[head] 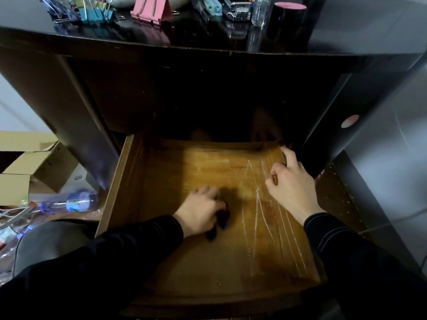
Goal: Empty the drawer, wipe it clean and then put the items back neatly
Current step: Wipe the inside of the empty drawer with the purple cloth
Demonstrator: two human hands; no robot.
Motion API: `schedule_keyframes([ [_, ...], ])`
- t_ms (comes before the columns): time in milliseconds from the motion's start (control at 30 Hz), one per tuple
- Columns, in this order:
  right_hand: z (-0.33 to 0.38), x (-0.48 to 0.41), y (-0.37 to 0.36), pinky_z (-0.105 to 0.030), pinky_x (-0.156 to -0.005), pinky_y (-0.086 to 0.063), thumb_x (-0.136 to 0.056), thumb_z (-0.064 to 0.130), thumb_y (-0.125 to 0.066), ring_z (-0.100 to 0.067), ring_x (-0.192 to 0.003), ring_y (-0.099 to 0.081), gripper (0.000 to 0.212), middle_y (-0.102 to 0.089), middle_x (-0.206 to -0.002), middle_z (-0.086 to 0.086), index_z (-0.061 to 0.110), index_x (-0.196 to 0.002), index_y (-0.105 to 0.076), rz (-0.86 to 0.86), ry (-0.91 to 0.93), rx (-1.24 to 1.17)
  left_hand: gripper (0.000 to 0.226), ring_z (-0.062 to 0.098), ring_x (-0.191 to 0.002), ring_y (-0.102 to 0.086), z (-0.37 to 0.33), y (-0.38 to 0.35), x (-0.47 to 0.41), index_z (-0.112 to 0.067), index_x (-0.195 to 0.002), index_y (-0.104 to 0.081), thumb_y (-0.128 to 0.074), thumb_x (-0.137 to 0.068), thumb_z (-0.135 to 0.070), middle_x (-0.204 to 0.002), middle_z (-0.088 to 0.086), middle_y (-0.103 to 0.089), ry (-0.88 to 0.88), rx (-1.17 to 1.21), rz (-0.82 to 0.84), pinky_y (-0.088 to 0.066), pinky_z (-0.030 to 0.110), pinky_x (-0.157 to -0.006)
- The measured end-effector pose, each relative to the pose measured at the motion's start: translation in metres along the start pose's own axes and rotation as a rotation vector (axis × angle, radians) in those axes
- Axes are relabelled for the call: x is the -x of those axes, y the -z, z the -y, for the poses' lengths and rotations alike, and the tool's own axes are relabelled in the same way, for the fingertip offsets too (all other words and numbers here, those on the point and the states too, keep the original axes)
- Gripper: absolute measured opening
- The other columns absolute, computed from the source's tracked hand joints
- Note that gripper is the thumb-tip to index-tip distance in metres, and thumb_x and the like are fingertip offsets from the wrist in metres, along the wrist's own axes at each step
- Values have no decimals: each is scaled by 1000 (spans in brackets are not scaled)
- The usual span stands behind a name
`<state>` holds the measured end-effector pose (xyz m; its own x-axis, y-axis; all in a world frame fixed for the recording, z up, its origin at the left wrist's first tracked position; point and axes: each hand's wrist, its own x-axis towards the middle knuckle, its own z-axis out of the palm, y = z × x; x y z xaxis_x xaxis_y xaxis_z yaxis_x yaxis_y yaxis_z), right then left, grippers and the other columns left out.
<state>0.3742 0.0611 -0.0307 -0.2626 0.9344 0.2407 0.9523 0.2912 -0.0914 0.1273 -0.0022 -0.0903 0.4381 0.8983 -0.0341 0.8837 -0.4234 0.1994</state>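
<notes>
The wooden drawer (143,227) is pulled out below the dark desk, and its floor is bare wood. My left hand (199,210) is inside it, near the middle, gripping a small dark purple cloth (223,219) pressed to the drawer floor. My right hand (292,183) rests on the drawer's right wall near the back, its fingers curled over the rim. Clear plastic film (261,209) with shiny creases lies along the right side of the drawer floor. On the desk top stand binder clips (97,12), a large pink clip (151,10), a stapler (238,9), a clear bottle (260,10) and a black roll (288,17).
Cardboard boxes (34,162) and a plastic bottle (78,200) lie on the floor to the left, among plastic wrap. My knee (46,241) is at lower left. A grey tiled wall (392,158) closes the right side. The desk edge (208,49) overhangs the drawer's back.
</notes>
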Motion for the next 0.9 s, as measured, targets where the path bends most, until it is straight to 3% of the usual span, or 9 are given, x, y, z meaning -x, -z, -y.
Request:
schedule_keyframes([
  [67,0,1,1,-31,-63,-52,-89,27,-67,-28,-105,-60,13,-33,-155,-8,14,-88,-67,-1,2,2,36,23,-113,-45,-20,-9,11,-33,-117,-65,-64,-82,-25,-119,-2,-49,-244,95,127,-45,41,-90],
  [133,1,1,1,-30,-63,-53,-90,27,-67,-27,-105,-60,13,-33,-155,-8,14,-87,-66,1,3,0,37,21,-115,-43,-18,-8,7,-34,-118,-67,-65,-82,-22,-121,-2,-49,-352,118,185,-45,42,-91],
  [333,1,0,1,-29,-63,-51,-90,26,-68,-27,-108,-60,12,-32,-156,-7,15,-87,-67,9,-8,-13,43,27,-132,-31,20,7,-14,-44,-138,-52,-50,-95,-38,-142,1,-37,206,-1,-54,-32,43,-105],
  [433,0,-1,1,-27,-62,-50,-90,27,-67,-27,-108,-60,12,-32,-156,-7,15,-86,-66,10,0,-18,62,27,-128,-35,0,-8,0,-39,-139,-50,-40,-85,-67,-138,1,-40,152,-29,-22,-33,47,-105],
  [500,1,-1,1,-27,-61,-49,-89,26,-68,-28,-107,-60,12,-33,-156,-8,15,-86,-65,11,3,-25,62,24,-124,-38,-14,-19,8,-37,-131,-55,-43,-83,-74,-134,-1,-42,42,-36,-29,-37,47,-101],
  [633,0,0,1,-27,-63,-51,-89,26,-69,-27,-107,-60,12,-33,-156,-8,14,-85,-66,7,10,-35,36,21,-121,-41,-2,-16,-5,-33,-128,-60,-59,-94,-43,-136,-1,-41,-164,28,-29,-42,42,-98],
  [733,0,0,1,-28,-65,-51,-90,26,-67,-27,-109,-59,13,-32,-157,-8,13,-88,-67,11,-3,-28,58,28,-122,-42,26,-1,-17,-29,-144,-43,-56,-93,-52,-136,6,-39,151,-92,-48,-43,42,-98],
  [800,0,-1,1,-28,-65,-50,-91,25,-65,-28,-109,-59,13,-31,-158,-8,13,-89,-67,12,-6,-29,63,31,-118,-43,34,6,-18,-26,-142,-38,-49,-92,-64,-131,9,-41,398,-225,-33,-43,43,-95],
  [900,0,-1,1,-28,-64,-50,-91,25,-65,-28,-111,-58,13,-31,-158,-7,13,-88,-66,11,-4,-33,54,33,-118,-44,13,8,-7,-25,-138,-35,-45,-96,-57,-131,10,-40,330,-273,58,-46,44,-92],
])
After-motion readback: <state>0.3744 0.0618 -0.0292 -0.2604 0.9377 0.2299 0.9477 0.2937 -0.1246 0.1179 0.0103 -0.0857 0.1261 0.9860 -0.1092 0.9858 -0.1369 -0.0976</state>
